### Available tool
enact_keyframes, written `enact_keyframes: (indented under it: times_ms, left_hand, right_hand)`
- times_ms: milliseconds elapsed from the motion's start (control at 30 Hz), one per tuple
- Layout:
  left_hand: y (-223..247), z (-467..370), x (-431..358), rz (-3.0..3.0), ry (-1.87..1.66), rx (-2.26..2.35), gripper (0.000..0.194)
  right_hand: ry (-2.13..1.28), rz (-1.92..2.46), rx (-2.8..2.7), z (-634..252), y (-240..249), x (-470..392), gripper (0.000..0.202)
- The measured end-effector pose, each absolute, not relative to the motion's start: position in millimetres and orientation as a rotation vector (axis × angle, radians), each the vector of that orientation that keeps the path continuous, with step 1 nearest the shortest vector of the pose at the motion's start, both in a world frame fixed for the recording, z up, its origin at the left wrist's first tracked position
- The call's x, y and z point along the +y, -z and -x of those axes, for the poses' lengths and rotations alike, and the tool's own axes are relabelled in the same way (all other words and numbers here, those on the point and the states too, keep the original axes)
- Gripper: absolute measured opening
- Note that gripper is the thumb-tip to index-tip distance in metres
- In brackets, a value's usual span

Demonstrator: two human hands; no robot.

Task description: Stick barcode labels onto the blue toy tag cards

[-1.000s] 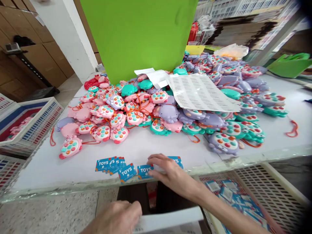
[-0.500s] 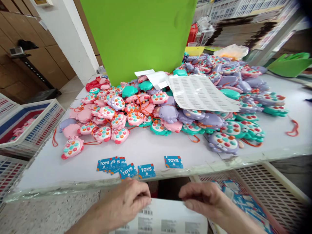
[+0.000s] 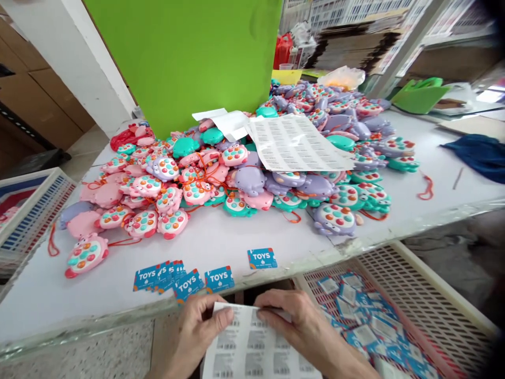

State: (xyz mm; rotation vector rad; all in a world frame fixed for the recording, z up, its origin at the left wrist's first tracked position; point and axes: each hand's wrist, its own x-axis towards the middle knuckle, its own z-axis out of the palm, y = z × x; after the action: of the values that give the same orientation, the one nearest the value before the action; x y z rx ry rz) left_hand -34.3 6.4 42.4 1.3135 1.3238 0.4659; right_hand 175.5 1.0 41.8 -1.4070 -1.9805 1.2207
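Note:
A white sheet of barcode labels [image 3: 256,345] is held upright in front of me, below the table's front edge. My left hand [image 3: 201,326] pinches its upper left corner with the thumb on the printed side. At the top edge, further right, my right hand [image 3: 294,321] grips the same sheet between thumb and fingers. Just beyond my hands, blue "TOYS" cards lie along the table edge: an overlapping row [image 3: 158,276], a card beside it [image 3: 219,279] and a single card [image 3: 262,258] to the right.
Pink, purple and teal animal-shaped pop toys [image 3: 197,192] are heaped across the white table [image 3: 221,237]. More label sheets [image 3: 300,143] rest on the heap, before a green panel [image 3: 189,58]. A plastic crate [image 3: 434,305] at lower right holds blue-and-white cards; another crate [image 3: 43,210] stands left.
My hands have come closer together on the label sheet, which now shows more of its printed face. The view has turned to the right, bringing more of the card crate into sight.

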Motion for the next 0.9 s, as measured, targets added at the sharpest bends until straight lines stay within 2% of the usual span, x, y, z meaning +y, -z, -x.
enact_keyframes:
  times_ms: [67, 167, 367, 700, 800, 900]
  left_hand:
    - [-39.1, 28.9, 4.7, -1.225, -0.545, 1.309, 0.046]
    - [-39.1, 22.9, 1.4, -1.175, -0.622, 1.348, 0.044]
    - [-43.7, 6.0, -3.3, -1.347, -0.564, 1.331, 0.036]
    - [-47.0, -0.2, -6.8, -1.413, -0.59, 1.43, 0.036]
    - [-48.1, -2.9, -6.6, -1.384, -0.597, 1.472, 0.037]
    - [-48.0, -3.8, -7.8, -1.319, -0.604, 1.539, 0.038]
  right_hand:
    - [-1.223, 1.424, -1.939, -174.3, -38.5, 2.6, 0.018]
    - [-1.22, 1.426, -1.91, -179.3, -34.2, 3.2, 0.018]
    - [-1.188, 1.305, -1.836, -172.5, -33.3, 2.6, 0.015]
    - [-1.132, 1.225, -1.77, -164.0, -26.6, 4.0, 0.017]
    - [-0.981, 1.109, -1.762, -159.7, -21.6, 0.9, 0.02]
    - [-0.687, 1.042, -1.813, -156.7, -14.6, -2.8, 0.021]
